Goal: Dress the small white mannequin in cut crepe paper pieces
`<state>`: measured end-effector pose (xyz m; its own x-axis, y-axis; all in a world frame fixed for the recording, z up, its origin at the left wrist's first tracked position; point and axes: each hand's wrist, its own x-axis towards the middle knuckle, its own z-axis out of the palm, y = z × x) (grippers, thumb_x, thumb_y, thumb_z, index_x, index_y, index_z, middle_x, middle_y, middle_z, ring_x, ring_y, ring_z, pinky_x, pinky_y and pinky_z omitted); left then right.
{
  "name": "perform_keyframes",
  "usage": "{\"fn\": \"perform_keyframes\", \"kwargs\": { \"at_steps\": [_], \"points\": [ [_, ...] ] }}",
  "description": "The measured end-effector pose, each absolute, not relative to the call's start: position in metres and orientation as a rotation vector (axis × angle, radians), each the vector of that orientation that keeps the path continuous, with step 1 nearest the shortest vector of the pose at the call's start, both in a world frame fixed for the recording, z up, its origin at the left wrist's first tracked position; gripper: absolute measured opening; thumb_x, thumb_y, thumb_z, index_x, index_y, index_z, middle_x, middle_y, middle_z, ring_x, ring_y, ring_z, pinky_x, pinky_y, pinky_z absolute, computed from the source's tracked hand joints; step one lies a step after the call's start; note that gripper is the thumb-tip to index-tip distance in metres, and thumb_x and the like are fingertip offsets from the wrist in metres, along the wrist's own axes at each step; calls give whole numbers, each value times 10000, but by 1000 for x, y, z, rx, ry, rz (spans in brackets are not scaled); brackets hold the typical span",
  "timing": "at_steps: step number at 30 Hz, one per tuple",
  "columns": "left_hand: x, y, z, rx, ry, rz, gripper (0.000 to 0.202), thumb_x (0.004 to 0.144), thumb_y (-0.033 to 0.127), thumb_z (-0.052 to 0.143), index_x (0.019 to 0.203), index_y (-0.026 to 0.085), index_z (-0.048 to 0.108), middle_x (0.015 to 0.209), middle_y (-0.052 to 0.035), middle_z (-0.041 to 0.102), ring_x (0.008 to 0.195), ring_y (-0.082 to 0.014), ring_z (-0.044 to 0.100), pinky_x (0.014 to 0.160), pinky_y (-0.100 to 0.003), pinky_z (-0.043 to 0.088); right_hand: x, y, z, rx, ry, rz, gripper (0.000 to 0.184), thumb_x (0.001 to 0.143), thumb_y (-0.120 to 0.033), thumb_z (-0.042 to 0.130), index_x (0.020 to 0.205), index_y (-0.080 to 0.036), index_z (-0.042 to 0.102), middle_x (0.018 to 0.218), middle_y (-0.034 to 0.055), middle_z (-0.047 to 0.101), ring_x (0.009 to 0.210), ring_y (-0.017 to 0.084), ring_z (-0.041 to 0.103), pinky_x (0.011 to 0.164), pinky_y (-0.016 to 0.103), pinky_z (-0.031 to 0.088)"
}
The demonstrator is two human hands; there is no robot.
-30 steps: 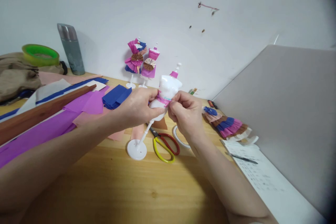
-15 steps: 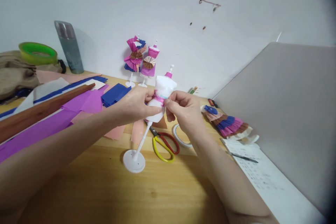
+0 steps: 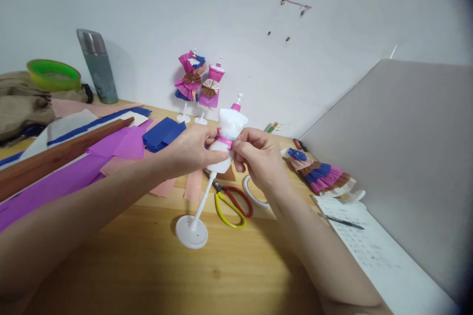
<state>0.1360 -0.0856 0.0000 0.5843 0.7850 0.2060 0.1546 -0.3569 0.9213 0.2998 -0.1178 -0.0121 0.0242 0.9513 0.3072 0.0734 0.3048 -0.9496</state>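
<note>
A small white mannequin (image 3: 229,123) on a thin stand with a round base (image 3: 191,232) is tilted above the wooden table (image 3: 148,266). My left hand (image 3: 188,150) grips its lower body from the left. My right hand (image 3: 258,157) pinches a pink paper band (image 3: 223,139) at the mannequin's waist. A pink cap sits at the mannequin's neck.
Yellow-and-red scissors (image 3: 231,202) and a tape ring (image 3: 253,192) lie under my hands. Two dressed mannequins (image 3: 201,86) stand by the wall. Purple, blue and pink paper sheets (image 3: 111,145), a brown roll (image 3: 62,155), a grey flask (image 3: 94,66), a layered paper skirt (image 3: 320,174) and a printed sheet with pen (image 3: 354,236) lie around.
The mannequin has dropped slightly and its base has shifted toward me on the table. Both hands keep their hold at the waist.
</note>
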Motion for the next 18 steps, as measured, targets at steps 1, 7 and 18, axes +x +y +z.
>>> {"fn": "perform_keyframes", "kwargs": {
  "at_steps": [1,7,18],
  "points": [
    [136,-85,0,1836,764,811,91,658,178,661,707,164,586,652,-11,638,708,-185,656,611,-276,513,300,-118,-12,-1034,-1359,927,164,678,-197,626,551,-193,522,394,-69,518,318,78,451,350,190,296],
    [136,-86,0,1777,753,787,144,642,178,682,767,149,618,715,-32,690,733,-201,678,650,-304,537,299,-118,-12,-1018,-1324,944,135,641,-151,578,527,-191,517,377,-76,510,303,72,450,342,181,303],
    [126,-79,6,1581,626,652,240,611,172,725,830,134,633,833,-81,733,806,-223,709,767,-349,549,304,-118,-5,-1014,-1400,1083,101,625,-218,659,629,-176,567,429,-49,581,350,102,536,373,193,377]
  ]
}}
